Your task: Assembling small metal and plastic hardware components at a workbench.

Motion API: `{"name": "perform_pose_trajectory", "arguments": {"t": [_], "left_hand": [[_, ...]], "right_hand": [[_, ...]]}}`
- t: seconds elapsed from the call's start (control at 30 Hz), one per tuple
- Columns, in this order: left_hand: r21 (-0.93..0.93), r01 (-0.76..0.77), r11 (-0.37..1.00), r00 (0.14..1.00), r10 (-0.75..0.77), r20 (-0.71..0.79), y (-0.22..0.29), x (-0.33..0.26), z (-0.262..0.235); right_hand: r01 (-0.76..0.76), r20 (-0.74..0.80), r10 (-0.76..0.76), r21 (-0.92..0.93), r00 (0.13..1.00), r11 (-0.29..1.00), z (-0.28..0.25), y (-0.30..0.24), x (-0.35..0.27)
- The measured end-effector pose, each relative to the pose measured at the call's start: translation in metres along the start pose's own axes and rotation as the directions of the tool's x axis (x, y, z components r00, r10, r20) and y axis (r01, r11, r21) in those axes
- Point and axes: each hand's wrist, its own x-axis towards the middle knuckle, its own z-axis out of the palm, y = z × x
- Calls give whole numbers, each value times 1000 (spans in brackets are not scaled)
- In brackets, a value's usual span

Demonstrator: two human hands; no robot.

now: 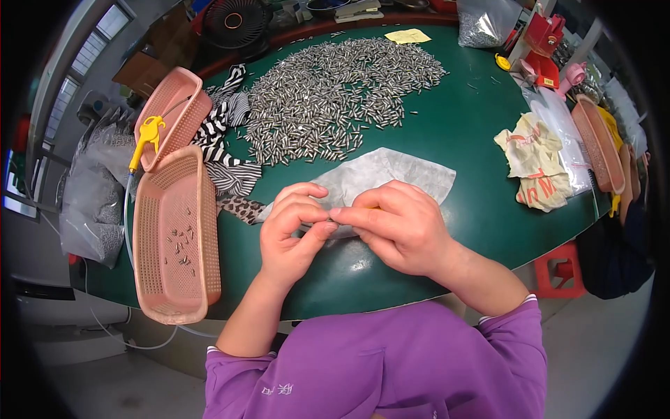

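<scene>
Head view: left hand (293, 227) and right hand (398, 223) meeting fingertip to fingertip, pinched shut on 1 small metal pin (333, 221), barely visible, above white cloth (391, 171) on green table (460, 126). Probably light, rigid, slippery; best pinched at both ends.

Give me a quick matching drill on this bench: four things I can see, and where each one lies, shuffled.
Things:
1. pile of small metal pins
2. pink basket
3. white cloth
4. yellow air-blow gun

Places:
A. just beyond both hands
B. at the person's left, a few pins lying in it
C. far middle of the green table
D. resting on the farther pink basket, far left

Pairs: 1-C, 2-B, 3-A, 4-D
</scene>
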Motion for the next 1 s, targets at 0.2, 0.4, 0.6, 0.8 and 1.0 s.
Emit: {"name": "perform_pose_trajectory", "arguments": {"t": [0.2, 0.4, 0.6, 0.8, 1.0], "left_hand": [[34, 2, 999, 1000, -2, 8, 1, 0, 1], [39, 8, 999, 1000, -8, 8, -1, -1, 1], [22, 38, 999, 989, -40, 143, 2, -1, 2], [-29, 61, 998, 996, -59, 65, 3, 1, 0], [-41, 38, 998, 997, -35, 73, 2, 1, 1]], "right_hand": [[-5, 3, 5, 3, 1000, 1000, 0, 0, -1], [-10, -6, 10, 9, 1000, 1000, 2, 1, -2], [68, -34, -74, -151, 997, 986, -2, 5, 3], [19, -37, -19, -10, 999, 1000, -2, 3, 2], [18, -59, -17, 24, 998, 1000, -2, 0, 3]]}}
